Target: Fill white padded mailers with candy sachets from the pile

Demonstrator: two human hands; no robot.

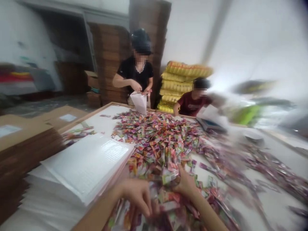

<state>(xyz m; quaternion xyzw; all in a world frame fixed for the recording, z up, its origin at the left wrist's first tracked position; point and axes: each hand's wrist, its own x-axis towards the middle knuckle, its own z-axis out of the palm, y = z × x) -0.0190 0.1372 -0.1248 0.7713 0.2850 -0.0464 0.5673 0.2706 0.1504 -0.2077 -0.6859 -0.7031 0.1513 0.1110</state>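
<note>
A big heap of small colourful sachets covers the white table. My left hand curls its fingers down over a bunch of sachets at the near edge. My right hand presses into the same bunch from the right, fingers buried in the packets. Both hands seem to gather a clump of sachets between them. Motion blur smears the fingers.
A stack of white plastic bags lies at my left beside flattened brown cartons. Across the table a person in black holds a white bag. Another person in dark red sits by yellow sacks.
</note>
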